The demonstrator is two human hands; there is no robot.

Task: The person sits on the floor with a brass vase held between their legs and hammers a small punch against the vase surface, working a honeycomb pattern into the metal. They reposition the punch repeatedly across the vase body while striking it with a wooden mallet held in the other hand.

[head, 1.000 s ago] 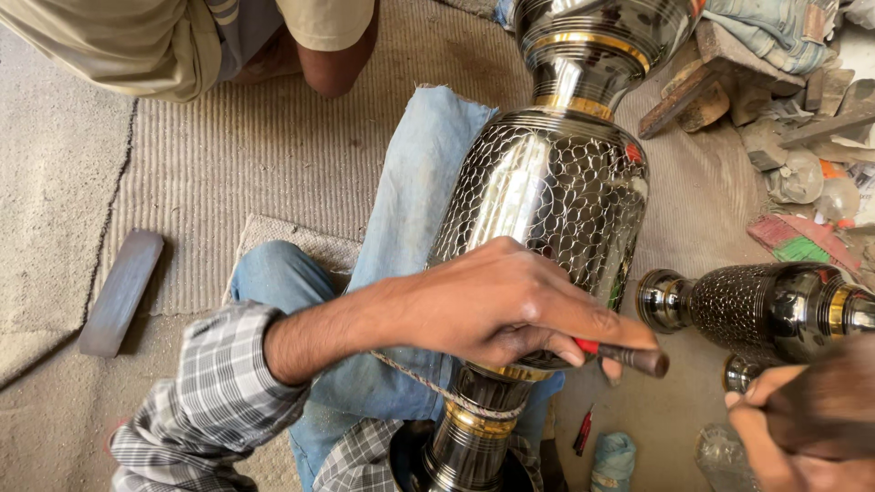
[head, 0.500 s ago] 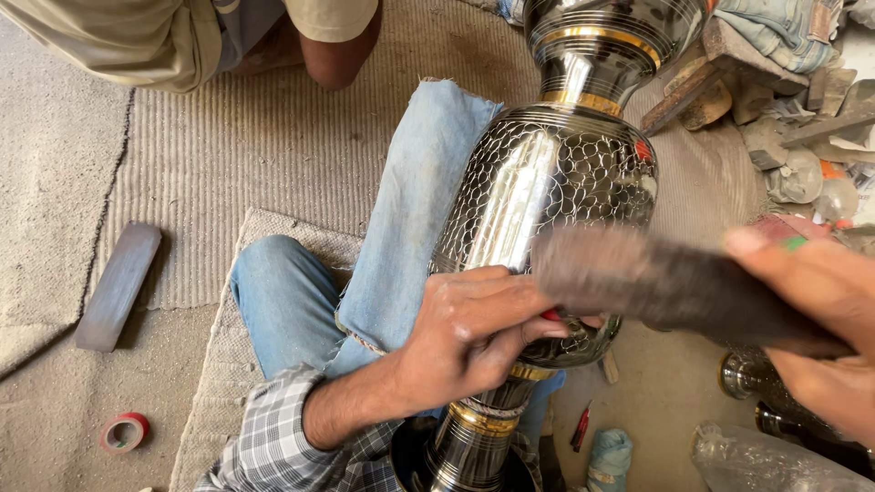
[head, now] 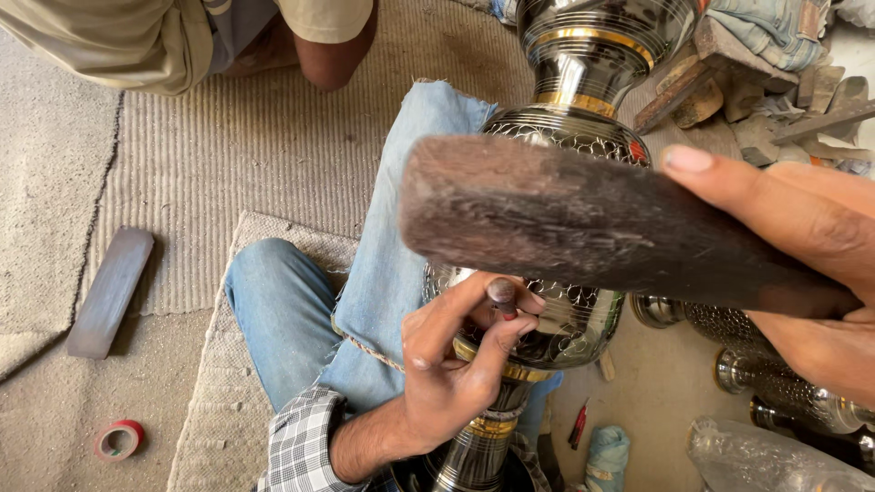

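Note:
A tall engraved metal vase (head: pixel 583 82), dark with gold bands, lies along my jeans-clad leg (head: pixel 383 273). My left hand (head: pixel 456 364) pinches a small chisel (head: pixel 502 295) with a red grip upright against the vase's lower belly. My right hand (head: pixel 802 264) holds a dark wooden mallet (head: pixel 602 223) raised close to the camera, right above the chisel. The mallet hides much of the vase's patterned body.
Another person sits at the top left on a ribbed mat (head: pixel 237 155). A flat dark bar (head: pixel 111 292) and a red tape roll (head: pixel 119 439) lie on the floor at left. More engraved metal pieces (head: pixel 775 374), wood scraps (head: pixel 720 87) and a plastic bottle (head: pixel 775 460) crowd the right.
My right hand has brought the wooden mallet up and over the vase, above the chisel. My left hand has turned the chisel from lying flat to standing on the vase's lower belly.

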